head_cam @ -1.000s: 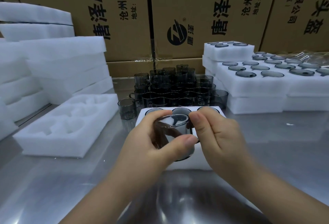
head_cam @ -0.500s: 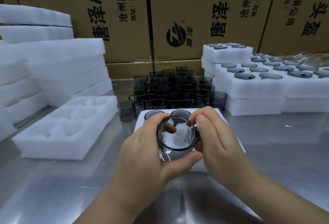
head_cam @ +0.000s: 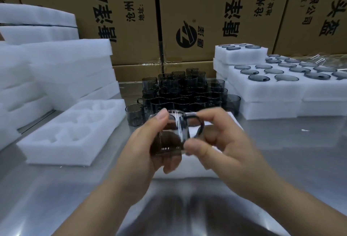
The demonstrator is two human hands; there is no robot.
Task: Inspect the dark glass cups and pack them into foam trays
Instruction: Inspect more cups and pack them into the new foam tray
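Both my hands hold one dark glass cup (head_cam: 171, 134) in front of me, blurred by motion. My left hand (head_cam: 150, 145) wraps its fingers and thumb round the cup's body. My right hand (head_cam: 216, 142) pinches the cup from the right, by its dark handle (head_cam: 199, 125). Under my hands lies a white foam tray (head_cam: 232, 121), mostly hidden. A cluster of several dark glass cups (head_cam: 184, 91) stands stacked just behind it.
An empty foam tray (head_cam: 71, 132) with cut-out pockets lies at the left. Stacked foam sheets (head_cam: 56, 70) rise further left. Foam trays filled with cups (head_cam: 272, 85) are piled at the right. Cardboard boxes (head_cam: 187, 16) wall off the back of the steel table (head_cam: 300, 151).
The cup was turned in my hands: a second ago it stood upright, half a second ago its mouth faced me, now its handle shows on the right.
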